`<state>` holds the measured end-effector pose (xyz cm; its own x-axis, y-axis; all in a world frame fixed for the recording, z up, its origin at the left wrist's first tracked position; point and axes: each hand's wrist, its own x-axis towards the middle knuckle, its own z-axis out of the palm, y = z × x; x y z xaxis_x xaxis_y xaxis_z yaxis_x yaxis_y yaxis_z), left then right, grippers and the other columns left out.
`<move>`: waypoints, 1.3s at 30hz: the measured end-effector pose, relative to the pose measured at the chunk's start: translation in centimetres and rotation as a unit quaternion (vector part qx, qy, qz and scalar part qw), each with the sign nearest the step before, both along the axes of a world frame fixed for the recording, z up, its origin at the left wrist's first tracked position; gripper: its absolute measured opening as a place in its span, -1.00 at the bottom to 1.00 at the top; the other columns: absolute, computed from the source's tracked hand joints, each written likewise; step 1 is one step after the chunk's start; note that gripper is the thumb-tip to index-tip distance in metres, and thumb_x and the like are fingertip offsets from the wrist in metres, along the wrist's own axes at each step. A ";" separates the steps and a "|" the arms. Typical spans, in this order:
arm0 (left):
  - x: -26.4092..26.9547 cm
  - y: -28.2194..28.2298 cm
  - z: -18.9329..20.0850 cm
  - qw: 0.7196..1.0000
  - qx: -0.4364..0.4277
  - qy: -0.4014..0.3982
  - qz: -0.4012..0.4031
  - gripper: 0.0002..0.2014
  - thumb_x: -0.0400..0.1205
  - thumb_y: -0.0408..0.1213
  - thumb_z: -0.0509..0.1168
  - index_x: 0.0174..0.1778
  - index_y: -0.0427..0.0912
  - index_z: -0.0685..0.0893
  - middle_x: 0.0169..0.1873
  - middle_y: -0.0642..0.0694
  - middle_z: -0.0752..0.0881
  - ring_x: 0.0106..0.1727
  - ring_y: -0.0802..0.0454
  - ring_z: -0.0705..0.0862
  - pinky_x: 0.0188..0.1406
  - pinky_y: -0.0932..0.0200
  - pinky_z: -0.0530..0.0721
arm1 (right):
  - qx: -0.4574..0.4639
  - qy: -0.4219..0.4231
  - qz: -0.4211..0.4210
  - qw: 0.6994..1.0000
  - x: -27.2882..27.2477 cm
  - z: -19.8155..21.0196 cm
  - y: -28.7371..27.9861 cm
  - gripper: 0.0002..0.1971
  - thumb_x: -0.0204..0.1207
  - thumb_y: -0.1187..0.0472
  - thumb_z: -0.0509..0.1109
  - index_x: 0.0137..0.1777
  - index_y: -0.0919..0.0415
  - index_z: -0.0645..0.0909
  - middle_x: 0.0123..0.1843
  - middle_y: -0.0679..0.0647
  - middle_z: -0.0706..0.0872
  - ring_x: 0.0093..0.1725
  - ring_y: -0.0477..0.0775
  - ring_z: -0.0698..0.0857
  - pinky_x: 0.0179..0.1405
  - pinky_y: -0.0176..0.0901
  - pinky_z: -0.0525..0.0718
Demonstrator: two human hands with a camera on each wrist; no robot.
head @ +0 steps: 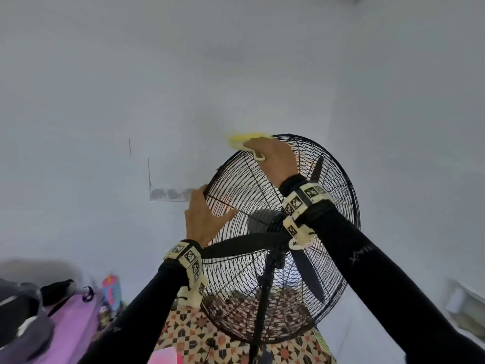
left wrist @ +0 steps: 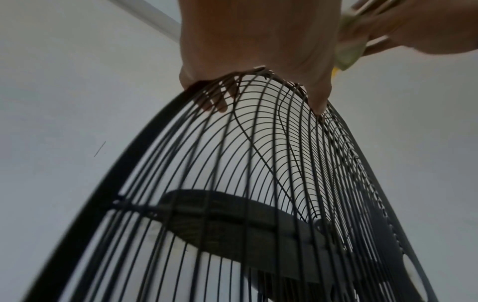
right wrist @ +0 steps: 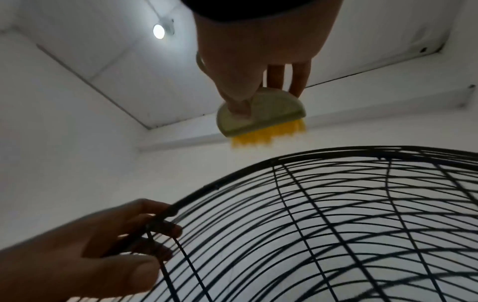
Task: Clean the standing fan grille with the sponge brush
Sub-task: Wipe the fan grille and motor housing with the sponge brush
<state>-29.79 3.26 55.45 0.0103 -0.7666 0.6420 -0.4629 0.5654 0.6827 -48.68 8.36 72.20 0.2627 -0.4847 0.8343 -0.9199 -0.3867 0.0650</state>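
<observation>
With our left hand (head: 203,219) we grip the left rim of the grille (head: 244,187), fingers curled around the wires, to keep the fan steady. Our right hand (head: 273,156) pinches the brush (right wrist: 261,114) just above the top rim; it seems not to touch the wires. We judge the cleaning is midway, and we cannot tell which wires are already clean.

Patterned floor (head: 189,334) under the fan

Straight down below the fingers (head: 197,198) of the left hand (head: 204,222) there's geometric tile, or maybe a mat. The standing fan's pole (head: 258,324) runs down to it, base out of shot. Down-left of those fingers, a purple surface (head: 73,324) carries blurry grey and black stuff (head: 26,311).
</observation>
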 end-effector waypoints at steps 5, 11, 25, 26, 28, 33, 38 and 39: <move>2.1 0.4 -2.5 0.990 0.091 0.063 -0.082 0.07 0.33 0.32 0.65 0.66 -0.03 0.31 0.49 -0.01 0.61 0.47 -0.03 0.59 0.43 0.05 0.54 | 0.100 0.192 0.000 0.976 5.1 -3.5 0.3 -0.50 0.46 0.53 0.44 0.35 0.10 0.72 0.03 0.02 0.79 0.02 0.11 0.70 0.20 0.07 0.63; 4.1 0.5 -4.7 0.979 0.120 0.077 -0.143 0.01 0.35 0.27 0.64 0.65 0.05 0.32 0.30 0.10 0.67 0.28 0.03 0.67 0.34 0.04 0.63 | 0.085 0.208 -0.009 0.974 5.0 -3.2 -0.2 -0.40 0.40 0.57 0.49 0.41 0.10 0.70 0.41 0.17 0.73 0.40 0.29 0.67 0.49 0.22 0.49; 4.1 0.4 -5.0 0.979 0.107 0.061 -0.160 0.02 0.35 0.26 0.66 0.63 0.08 0.27 0.35 0.08 0.62 0.31 0.06 0.64 0.39 -0.04 0.66 | 0.083 0.226 -0.063 0.968 4.8 -3.2 1.2 -0.32 0.25 0.59 0.62 0.38 0.14 0.72 0.37 0.19 0.76 0.35 0.42 0.71 0.29 0.48 0.67; 4.1 0.3 -4.9 0.979 0.109 0.059 -0.161 0.04 0.34 0.26 0.67 0.64 0.06 0.27 0.38 0.07 0.61 0.33 0.05 0.62 0.40 0.00 0.63 | 0.097 0.269 -0.015 0.958 5.6 -4.0 1.9 -0.34 0.27 0.56 0.63 0.38 0.13 0.72 0.37 0.17 0.75 0.35 0.40 0.72 0.33 0.43 0.64; 4.1 0.1 -4.9 0.979 0.116 0.050 -0.161 0.07 0.31 0.28 0.66 0.64 0.03 0.27 0.43 0.06 0.58 0.38 0.05 0.59 0.37 0.08 0.56 | 0.139 0.327 0.053 0.933 7.3 -5.5 3.3 -0.43 0.37 0.48 0.62 0.38 0.09 0.72 0.35 0.11 0.78 0.32 0.30 0.75 0.31 0.30 0.64; 4.4 -0.9 -4.4 0.978 0.124 0.004 -0.166 0.24 0.22 0.42 0.64 0.75 0.06 0.20 0.45 -0.02 0.56 0.41 0.00 0.60 0.46 -0.14 0.63 | 0.046 0.103 -0.122 0.986 6.1 -1.5 1.4 -0.53 0.57 0.44 0.44 0.47 0.16 0.64 0.36 0.18 0.76 0.27 0.31 0.70 0.26 0.27 0.71; 4.2 -0.7 -4.4 0.977 0.128 0.006 -0.168 0.15 0.28 0.34 0.66 0.72 0.04 0.28 0.35 -0.06 0.54 0.35 -0.04 0.60 0.40 -0.10 0.65 | 0.081 0.250 -0.068 0.962 7.4 -5.0 3.2 -0.55 0.52 0.36 0.51 0.42 0.18 0.67 0.29 0.16 0.79 0.19 0.26 0.72 0.18 0.24 0.74; 4.2 -0.7 -4.5 0.978 0.127 0.008 -0.167 0.13 0.29 0.33 0.66 0.71 0.04 0.28 0.36 -0.07 0.54 0.36 -0.05 0.59 0.40 -0.09 0.64 | 0.099 0.301 -0.020 0.948 8.1 -6.2 4.0 -0.56 0.46 0.36 0.56 0.36 0.19 0.71 0.22 0.15 0.82 0.12 0.23 0.76 0.10 0.17 0.77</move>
<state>-25.64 2.54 50.90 -0.2597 -0.8634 0.4326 -0.2698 0.4949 0.8260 -40.55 12.40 65.96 0.6406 -0.6357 0.4308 -0.7532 -0.4108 0.5138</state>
